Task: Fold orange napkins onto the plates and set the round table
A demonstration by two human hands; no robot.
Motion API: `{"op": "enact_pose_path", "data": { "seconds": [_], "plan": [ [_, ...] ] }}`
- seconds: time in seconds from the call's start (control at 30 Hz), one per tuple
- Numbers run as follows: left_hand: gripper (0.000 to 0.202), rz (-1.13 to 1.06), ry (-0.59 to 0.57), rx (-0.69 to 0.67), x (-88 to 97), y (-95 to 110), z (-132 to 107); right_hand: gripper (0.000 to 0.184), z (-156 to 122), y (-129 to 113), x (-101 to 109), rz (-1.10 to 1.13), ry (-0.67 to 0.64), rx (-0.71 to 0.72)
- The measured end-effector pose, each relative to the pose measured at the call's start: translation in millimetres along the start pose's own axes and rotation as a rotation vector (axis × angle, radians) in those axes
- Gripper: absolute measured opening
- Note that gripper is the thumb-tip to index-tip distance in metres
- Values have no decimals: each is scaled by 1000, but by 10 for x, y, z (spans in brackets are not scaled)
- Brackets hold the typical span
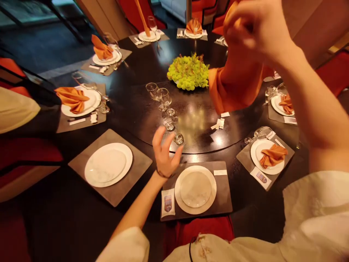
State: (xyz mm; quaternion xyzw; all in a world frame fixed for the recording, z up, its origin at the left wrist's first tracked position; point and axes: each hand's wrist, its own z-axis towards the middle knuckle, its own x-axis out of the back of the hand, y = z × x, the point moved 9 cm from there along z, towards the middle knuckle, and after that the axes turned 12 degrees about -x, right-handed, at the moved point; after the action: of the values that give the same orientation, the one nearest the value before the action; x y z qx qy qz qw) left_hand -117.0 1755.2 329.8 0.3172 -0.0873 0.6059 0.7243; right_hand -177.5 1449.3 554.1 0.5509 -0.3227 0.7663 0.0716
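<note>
While gripping the orange napkin (237, 83) by its top with the right hand (253, 29), fingers shut on the cloth, holds it high over the far right of the surface (136, 120). Hanging loose, not folded yet.

Has the left hand (165, 154) spread open and empty, just beside a small glass (179, 138).

Further out, got a folded napkin (72, 98) plated at the left edge, a second folded napkin (272, 154) at the right edge, and more along the far edge.

Still bare: near-edge plate (195, 189) and near-left plate (108, 164). Looks well over half done, probably.

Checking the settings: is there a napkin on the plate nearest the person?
No, that plate is bare; the orange napkin hangs from the raised right hand.
</note>
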Motion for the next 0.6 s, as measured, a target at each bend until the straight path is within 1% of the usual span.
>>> {"op": "enact_pose_path", "data": {
  "seconds": [0.03, 0.07, 0.1, 0.13, 0.17, 0.2, 0.23, 0.27, 0.3, 0.33, 0.4, 0.43, 0.5, 0.6],
  "plan": [
    [53, -22, 5, -97, 103, 215, 430, 17, -369, -399, -6, -199, -28, 91],
    [58, -51, -23, -176, 208, 443, 800, 11, -738, -751, -62, -406, -81, 168],
    [57, -85, -78, -257, 315, 687, 1094, 8, -1094, -1043, -129, -597, -141, 228],
    [50, -127, -139, -349, 437, 941, 1299, 8, -1423, -1279, -172, -731, -194, 266],
    [34, -174, -190, -427, 586, 1170, 1415, 8, -1712, -1472, -173, -815, -215, 291],
    [23, -215, -247, -487, 739, 1358, 1449, 10, -1961, -1630, -136, -845, -207, 309],
    [21, -247, -302, -525, 899, 1497, 1415, 12, -2175, -1745, -78, -826, -186, 321],
    [24, -263, -358, -534, 1059, 1579, 1332, 17, -2360, -1808, -19, -770, -175, 326],
    [27, -264, -416, -521, 1213, 1610, 1213, 26, -2522, -1822, 21, -694, -184, 326],
    [29, -250, -473, -493, 1366, 1598, 1071, 37, -2670, -1792, 21, -611, -230, 321],
    [31, -192, -563, -407, 1676, 1480, 768, 56, -2941, -1656, -103, -452, -411, 280],
    [33, -158, -598, -361, 1833, 1392, 619, 61, -3065, -1588, -193, -377, -501, 245],
    [35, -97, -642, -280, 2154, 1197, 347, 61, -3286, -1501, -376, -245, -629, 169],
    [36, -59, -616, -245, 2658, 953, 17, 57, -3528, -1451, -590, -145, -707, 82]
  ]
}}
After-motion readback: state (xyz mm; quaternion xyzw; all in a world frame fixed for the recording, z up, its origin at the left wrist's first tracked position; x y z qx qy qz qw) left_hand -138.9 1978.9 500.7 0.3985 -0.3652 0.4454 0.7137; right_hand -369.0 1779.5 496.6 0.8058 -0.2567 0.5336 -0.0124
